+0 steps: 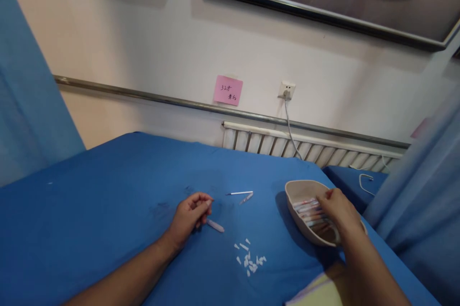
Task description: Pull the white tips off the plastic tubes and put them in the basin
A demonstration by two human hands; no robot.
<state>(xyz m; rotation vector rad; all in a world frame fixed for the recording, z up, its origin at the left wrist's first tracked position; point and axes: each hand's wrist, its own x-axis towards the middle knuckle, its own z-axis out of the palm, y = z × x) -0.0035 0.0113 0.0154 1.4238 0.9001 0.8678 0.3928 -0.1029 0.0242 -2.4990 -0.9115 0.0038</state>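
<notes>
My left hand (192,212) is closed above the blue cloth, thumb and fingertips pinched together; anything in the pinch is too small to make out. A pale pinkish pen barrel (215,225) sticks out beside its lower fingers, and I cannot tell whether they hold it or it lies on the cloth. My right hand (339,210) reaches into a beige basin (296,188), its bent fingertips at several pens (309,212) inside. What those fingers grip is hidden. Between the hands lie a white pen refill (240,193) and a short clear pen part (246,198).
Several small white cone-shaped pen tips (250,263) lie scattered on the blue cloth (118,200). A yellow piece with a purple edge (319,291) sits near the front right. Behind are a radiator (258,141) and a plugged-in cable (289,124). Blue curtains (427,191) hang at both sides.
</notes>
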